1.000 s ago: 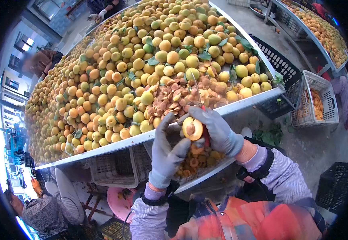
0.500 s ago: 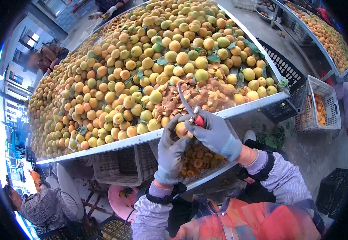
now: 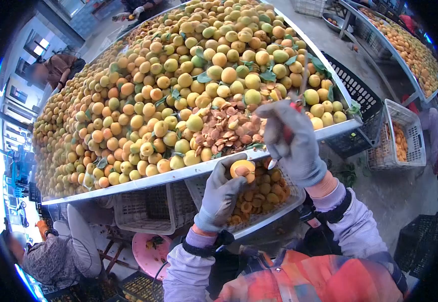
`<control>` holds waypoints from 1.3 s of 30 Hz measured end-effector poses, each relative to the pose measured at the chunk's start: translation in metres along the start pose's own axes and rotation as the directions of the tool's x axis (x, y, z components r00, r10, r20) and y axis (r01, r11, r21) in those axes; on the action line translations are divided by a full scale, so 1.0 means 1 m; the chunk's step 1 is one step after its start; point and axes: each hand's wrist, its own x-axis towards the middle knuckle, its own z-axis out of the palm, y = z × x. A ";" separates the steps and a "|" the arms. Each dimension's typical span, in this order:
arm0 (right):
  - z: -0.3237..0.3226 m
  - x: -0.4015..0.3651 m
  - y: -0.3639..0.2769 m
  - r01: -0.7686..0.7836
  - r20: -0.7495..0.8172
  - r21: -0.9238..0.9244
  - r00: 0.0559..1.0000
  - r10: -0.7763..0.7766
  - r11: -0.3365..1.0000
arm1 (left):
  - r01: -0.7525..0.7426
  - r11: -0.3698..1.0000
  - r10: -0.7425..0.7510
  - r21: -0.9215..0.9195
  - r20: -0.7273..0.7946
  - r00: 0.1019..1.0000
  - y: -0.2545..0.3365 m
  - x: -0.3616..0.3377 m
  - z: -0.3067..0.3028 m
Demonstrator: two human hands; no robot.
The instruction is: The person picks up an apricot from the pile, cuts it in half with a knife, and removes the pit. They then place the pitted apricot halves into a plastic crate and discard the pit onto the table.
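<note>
My left hand [image 3: 216,196], in a grey glove, grips an apricot [image 3: 241,173] cut open, its brown pit showing in the orange flesh. To its upper right, my gloved right hand [image 3: 299,148] is closed around the red handle of a knife [image 3: 288,133]. The knife's blade points up and is blurred. Below both hands, a crate holds many apricot halves [image 3: 264,196]. Just beyond them, a heap of brown pits [image 3: 229,128] lies at the table's near edge. Whole apricots [image 3: 143,113] with some green leaves cover the rest of the table.
The table's metal rim [image 3: 178,174] runs in front of me. Empty-looking crates [image 3: 146,209] and a pink basin [image 3: 148,254] stand below left. At right are a black crate [image 3: 352,83] and a white crate [image 3: 423,136]. A person [image 3: 60,251] sits at lower left; others are farther back.
My hands have come apart. The right hand with the knife has moved right and up, away from the apricot. The apricot in my left hand now shows its cut face and pit.
</note>
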 end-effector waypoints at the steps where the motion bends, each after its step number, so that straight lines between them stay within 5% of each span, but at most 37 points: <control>1: -0.001 -0.002 0.000 -0.004 -0.004 -0.005 1.000 0.004 1.000 | -0.010 0.995 0.009 0.098 0.007 1.000 -0.002 0.000 0.000; 4: 0.006 -0.007 0.004 -0.059 0.039 0.099 0.998 0.056 0.993 | 0.062 0.998 -0.063 0.026 0.049 0.997 0.000 -0.004 0.012; 6: 0.014 -0.007 0.008 0.085 -0.045 0.077 0.996 -0.082 0.993 | 0.101 0.995 -0.101 0.000 0.058 0.993 -0.003 -0.005 0.014; 10: 0.007 -0.010 0.010 -0.143 0.044 0.299 0.990 0.137 0.943 | 0.151 0.987 -0.146 -0.062 0.075 0.986 -0.005 -0.005 0.012; 13: 0.007 -0.009 0.010 -0.115 0.083 0.346 0.992 0.091 0.931 | 0.189 0.978 -0.183 -0.086 0.080 0.980 -0.004 -0.006 0.012; 16: 0.009 -0.007 -0.001 -0.329 0.134 0.201 0.942 0.307 0.923 | 0.213 0.971 -0.202 -0.105 0.107 0.974 -0.008 -0.005 0.008; 21: 0.016 -0.007 0.004 -0.333 0.186 0.059 0.930 0.317 0.941 | 0.233 0.964 -0.213 -0.127 0.151 0.965 -0.008 -0.005 0.006; 23: 0.020 -0.011 0.015 -0.204 0.221 0.160 0.961 0.166 0.966 | 0.232 0.967 -0.222 -0.107 0.098 0.970 -0.007 -0.005 0.009; 25: 0.017 -0.011 0.007 -0.250 0.197 -0.004 0.949 0.246 0.968 | 0.246 0.963 -0.233 -0.111 0.118 0.965 -0.012 -0.004 0.002; 27: 0.007 -0.007 0.032 -0.203 0.161 0.193 0.972 0.173 0.960 | 0.265 0.958 -0.248 -0.111 0.142 0.958 -0.012 -0.004 0.000; 28: 0.008 -0.004 0.042 -0.273 0.080 0.555 0.958 0.276 0.786 | 0.259 0.957 -0.241 -0.128 0.142 0.960 -0.008 -0.005 0.002; 29: 0.000 0.001 0.052 -0.342 0.152 0.678 0.931 0.331 0.651 | 0.254 0.956 -0.234 -0.144 0.144 0.962 -0.005 -0.006 0.003; 34: -0.007 0.005 0.055 -0.382 0.219 0.774 0.910 0.352 0.505 | 0.217 0.966 -0.199 -0.143 0.128 0.972 -0.007 -0.009 0.007; 37: -0.004 0.007 0.059 -0.315 0.127 0.721 0.936 0.328 0.618 | 0.146 0.987 -0.141 -0.073 0.068 0.988 -0.015 -0.003 0.010; 39: 0.006 0.000 0.052 -0.103 -0.170 0.146 0.977 0.127 0.984 | 0.087 0.996 -0.088 0.013 0.035 0.996 -0.015 -0.001 0.013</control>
